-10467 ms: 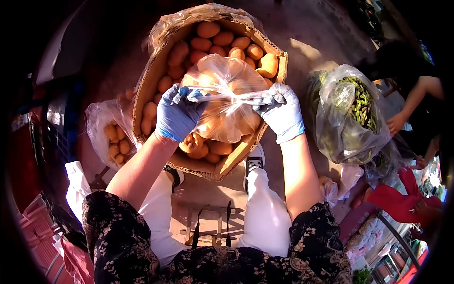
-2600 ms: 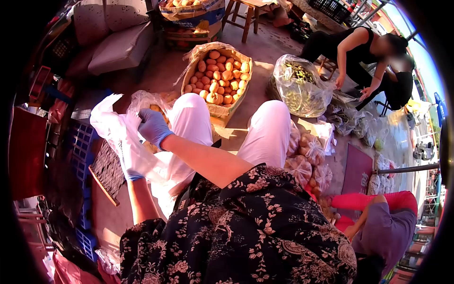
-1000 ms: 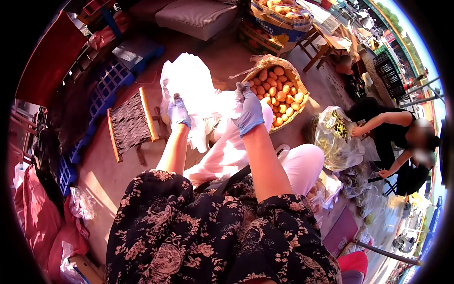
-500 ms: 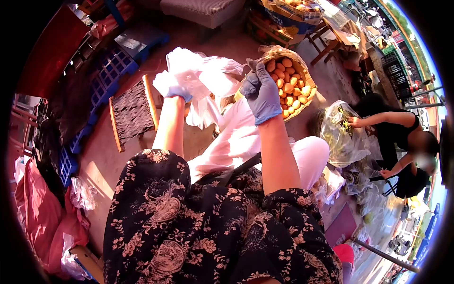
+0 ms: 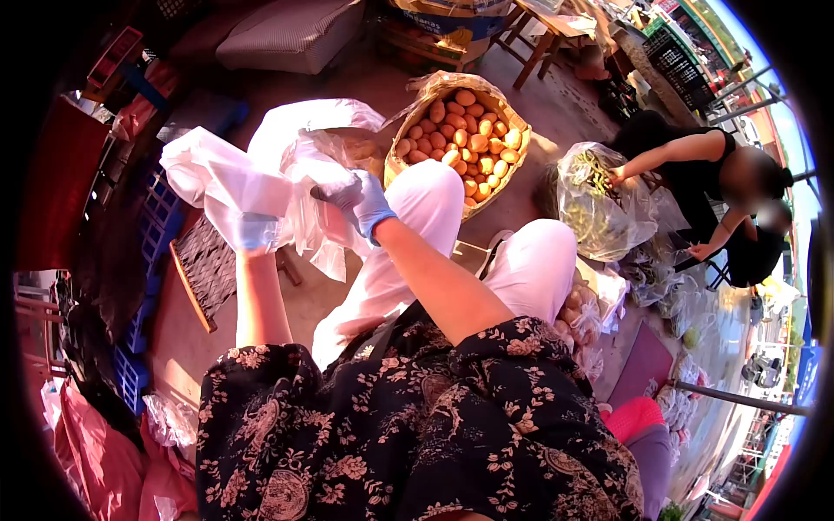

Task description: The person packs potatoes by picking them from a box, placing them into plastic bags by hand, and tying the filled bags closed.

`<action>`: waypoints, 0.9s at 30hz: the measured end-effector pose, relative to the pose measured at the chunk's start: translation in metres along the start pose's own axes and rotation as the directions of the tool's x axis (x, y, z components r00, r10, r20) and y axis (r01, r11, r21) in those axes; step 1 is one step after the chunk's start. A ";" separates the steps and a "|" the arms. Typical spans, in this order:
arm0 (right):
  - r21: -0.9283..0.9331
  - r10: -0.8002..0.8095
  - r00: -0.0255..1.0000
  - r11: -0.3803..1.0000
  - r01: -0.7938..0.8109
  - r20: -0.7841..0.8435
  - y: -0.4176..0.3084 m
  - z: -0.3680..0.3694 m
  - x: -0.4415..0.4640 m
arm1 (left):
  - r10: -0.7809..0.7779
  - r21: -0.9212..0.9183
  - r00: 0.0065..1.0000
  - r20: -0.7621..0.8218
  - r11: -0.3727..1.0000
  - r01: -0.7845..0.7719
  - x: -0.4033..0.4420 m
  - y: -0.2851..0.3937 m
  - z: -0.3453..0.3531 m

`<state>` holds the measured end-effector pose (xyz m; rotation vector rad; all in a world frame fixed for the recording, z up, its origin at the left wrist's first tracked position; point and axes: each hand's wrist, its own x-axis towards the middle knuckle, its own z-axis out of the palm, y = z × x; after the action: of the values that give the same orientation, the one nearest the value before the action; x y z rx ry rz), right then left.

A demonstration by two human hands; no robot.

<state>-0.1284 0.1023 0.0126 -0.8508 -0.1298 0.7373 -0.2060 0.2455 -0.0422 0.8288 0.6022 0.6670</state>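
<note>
My left hand (image 5: 257, 231), in a blue-grey glove, holds up a bundle of thin white plastic bags (image 5: 230, 178). The plastic covers its fingers, but the bundle hangs from this hand. My right hand (image 5: 358, 205), gloved the same way, is closed on the right side of the same plastic, level with my knees. Just beyond it stands an open container (image 5: 514, 178) lined with brown wrapping. Smooth brown oval pieces (image 5: 460, 130), looking like potatoes, fill it.
At the right a person (image 5: 678, 156) reaches into a clear bag (image 5: 599, 217) of green pods. A woven stool (image 5: 208, 260) and blue plastic crates (image 5: 130, 378) stand at the left. A cushioned seat (image 5: 291, 35) and a cardboard box (image 5: 434, 52) are ahead.
My right hand has come down from beside the container onto the plastic bags. My left hand has moved left and slightly lower with them. The view has shifted.
</note>
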 end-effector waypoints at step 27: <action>-0.890 -0.195 0.944 0.326 0.318 0.266 -0.015 -0.018 -0.020 | -0.039 -0.099 0.671 0.740 0.981 0.166 0.070 -0.017 -0.079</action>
<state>-0.1283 0.0718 0.0154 -1.8516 -0.8550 0.3331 -0.2121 0.3243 -0.1143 0.8246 -0.1531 0.2174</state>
